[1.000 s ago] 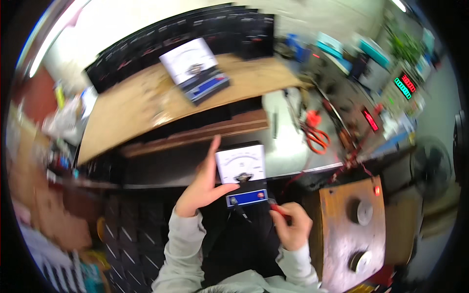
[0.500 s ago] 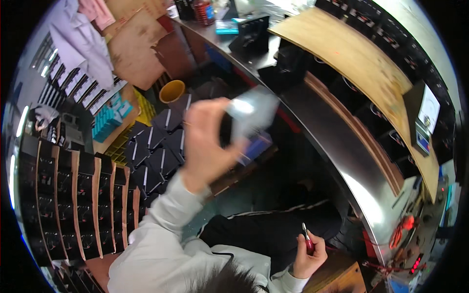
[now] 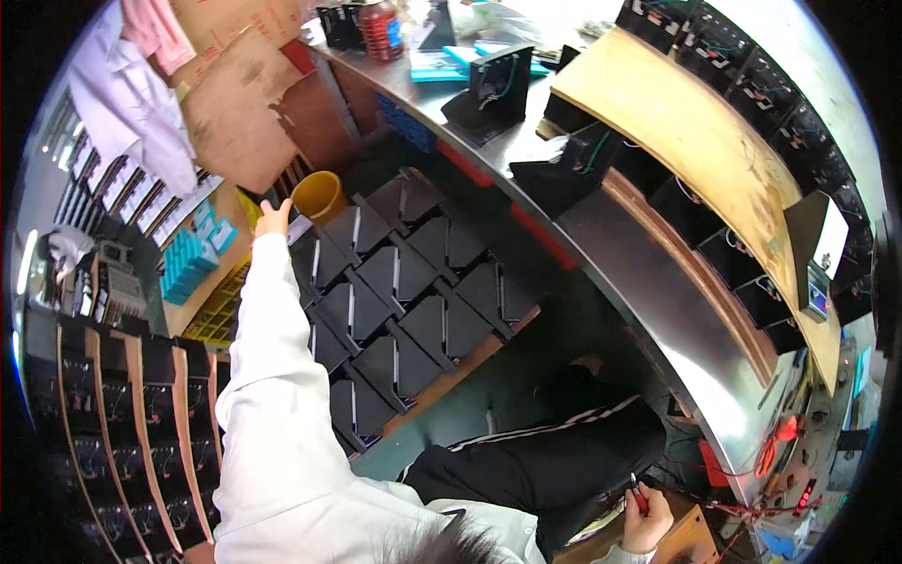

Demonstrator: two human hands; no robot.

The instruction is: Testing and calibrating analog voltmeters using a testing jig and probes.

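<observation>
My left hand [image 3: 272, 214] reaches out to the far left, its fingers apart, beside a narrow white piece [image 3: 298, 227] at the edge of rows of black angled housings [image 3: 376, 334] laid on a board below the bench. A yellow bucket [image 3: 318, 193] stands just beyond that hand. Down at the lower right, my right hand [image 3: 646, 515] is closed around a red-handled tool [image 3: 640, 498] with a thin metal tip, near my black-clad leg.
The steel bench [image 3: 695, 367] curves along the right with a wooden board [image 3: 676, 94], a meter unit [image 3: 810, 263], black housings [image 3: 493, 94] and a red bottle [image 3: 381, 33]. Racks of black units [image 3: 122, 432] stand at left, near teal boxes [image 3: 188, 268] and hanging garments [image 3: 122, 103].
The view has turned left from the bench. My left hand has carried the meter unit leftward and away, and that unit no longer shows in its fingers. My right hand still holds the red-handled tool.
</observation>
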